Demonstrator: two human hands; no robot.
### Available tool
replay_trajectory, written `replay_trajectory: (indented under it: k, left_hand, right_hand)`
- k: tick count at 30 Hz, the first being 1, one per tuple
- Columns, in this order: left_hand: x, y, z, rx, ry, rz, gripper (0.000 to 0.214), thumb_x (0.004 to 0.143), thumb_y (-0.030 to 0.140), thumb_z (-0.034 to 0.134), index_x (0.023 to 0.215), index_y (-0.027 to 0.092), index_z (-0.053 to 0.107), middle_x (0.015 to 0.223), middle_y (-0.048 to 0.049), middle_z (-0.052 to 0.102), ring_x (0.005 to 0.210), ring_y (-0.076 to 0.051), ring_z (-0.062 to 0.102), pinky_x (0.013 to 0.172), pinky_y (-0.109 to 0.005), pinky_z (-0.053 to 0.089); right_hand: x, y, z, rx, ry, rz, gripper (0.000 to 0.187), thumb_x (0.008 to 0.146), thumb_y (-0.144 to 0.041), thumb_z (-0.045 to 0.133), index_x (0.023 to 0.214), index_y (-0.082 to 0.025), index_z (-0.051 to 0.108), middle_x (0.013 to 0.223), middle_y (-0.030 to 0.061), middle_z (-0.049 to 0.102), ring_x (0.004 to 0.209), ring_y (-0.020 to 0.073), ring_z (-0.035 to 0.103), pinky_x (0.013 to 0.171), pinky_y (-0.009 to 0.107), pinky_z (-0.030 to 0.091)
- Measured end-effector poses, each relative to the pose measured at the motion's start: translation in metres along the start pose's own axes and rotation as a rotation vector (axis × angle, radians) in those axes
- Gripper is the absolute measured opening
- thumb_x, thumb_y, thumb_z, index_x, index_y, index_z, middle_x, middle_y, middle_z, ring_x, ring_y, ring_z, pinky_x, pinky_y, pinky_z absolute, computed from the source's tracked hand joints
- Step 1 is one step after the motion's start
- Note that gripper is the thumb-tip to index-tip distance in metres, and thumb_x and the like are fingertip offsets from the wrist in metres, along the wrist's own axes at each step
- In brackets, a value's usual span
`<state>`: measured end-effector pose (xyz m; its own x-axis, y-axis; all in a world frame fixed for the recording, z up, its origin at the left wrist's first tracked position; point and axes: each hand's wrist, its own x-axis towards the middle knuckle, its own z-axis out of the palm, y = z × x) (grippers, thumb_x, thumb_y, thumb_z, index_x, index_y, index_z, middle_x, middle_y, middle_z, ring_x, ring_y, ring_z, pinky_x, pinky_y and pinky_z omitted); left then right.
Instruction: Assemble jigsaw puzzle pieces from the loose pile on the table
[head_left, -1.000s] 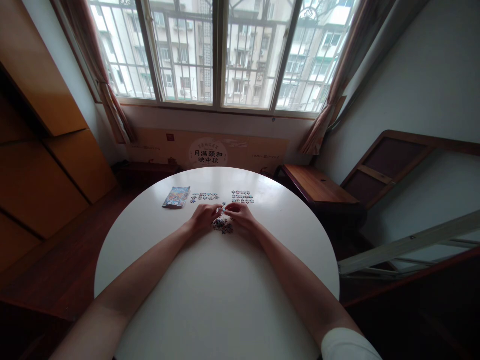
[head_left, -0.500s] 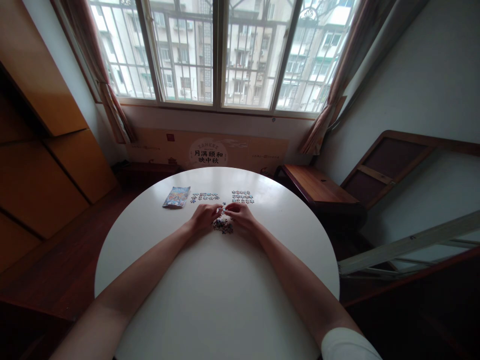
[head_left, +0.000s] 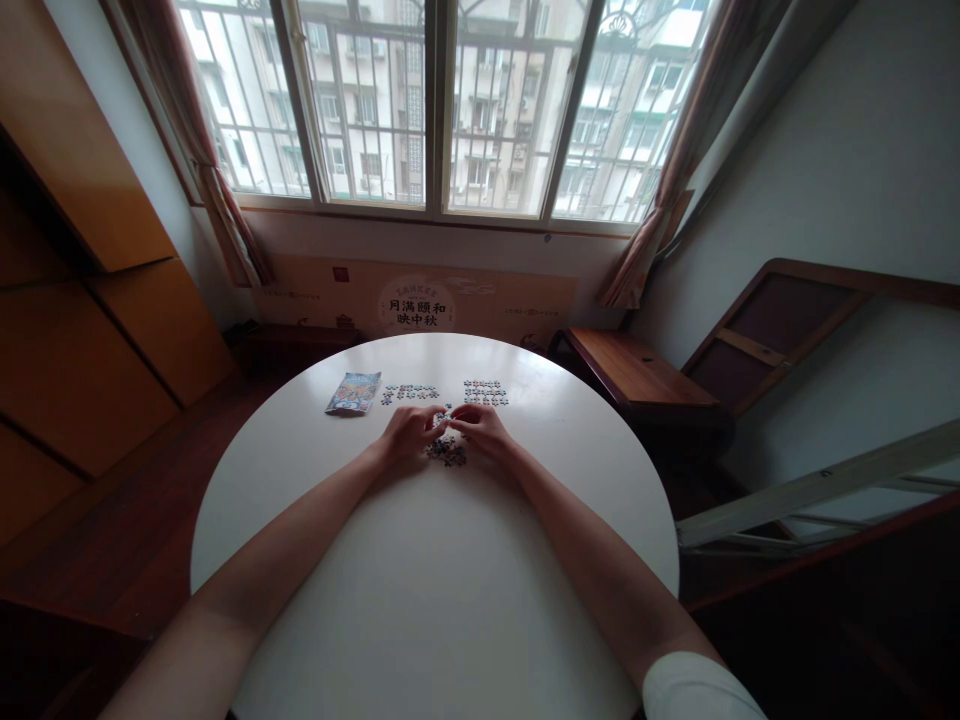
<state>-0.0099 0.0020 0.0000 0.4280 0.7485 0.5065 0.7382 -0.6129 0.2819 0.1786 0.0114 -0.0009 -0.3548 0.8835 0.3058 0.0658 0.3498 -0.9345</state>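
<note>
Over the white round table point(head_left: 442, 580), my left hand point(head_left: 409, 430) and my right hand point(head_left: 480, 426) meet with fingertips almost touching. Both are closed in a pinch around a small jigsaw piece point(head_left: 448, 421), partly covered by the fingers. Just below them lies a loose pile of jigsaw pieces point(head_left: 447, 452). One single piece shows just beyond the fingertips. Past my left hand, pieces lie in short rows point(head_left: 412, 392). Beyond my right hand is a tighter block of rows point(head_left: 486, 392).
A colourful picture sheet point(head_left: 353, 394) lies on the table's far left. A wooden bench point(head_left: 637, 365) stands behind the table at right, near a leaning wooden frame point(head_left: 772, 320). Orange cabinets point(head_left: 142, 340) line the left side, and a barred window fills the back.
My left fingers have shifted slightly, with index finger and thumb reaching closer to my right fingertips. My right hand stays almost still, and the laid-out rows look the same.
</note>
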Motion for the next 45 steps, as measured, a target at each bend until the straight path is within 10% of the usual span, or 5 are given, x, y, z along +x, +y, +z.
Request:
replay_trajectory:
  k: [45]
  left_hand:
    - [0.001, 0.0025, -0.0005, 0.014, -0.018, -0.01, 0.031, 0.082, 0.039, 0.051, 0.103, 0.021, 0.064, 0.061, 0.0027, 0.062, 0.052, -0.008, 0.053, 0.056, -0.019, 0.034]
  right_hand:
    - [-0.0009, -0.0027, -0.001, -0.036, -0.012, -0.029, 0.024, 0.07, -0.035, 0.063, 0.079, -0.013, 0.066, 0.07, 0.0054, 0.066, 0.065, 0.015, 0.06, 0.061, 0.026, 0.045]
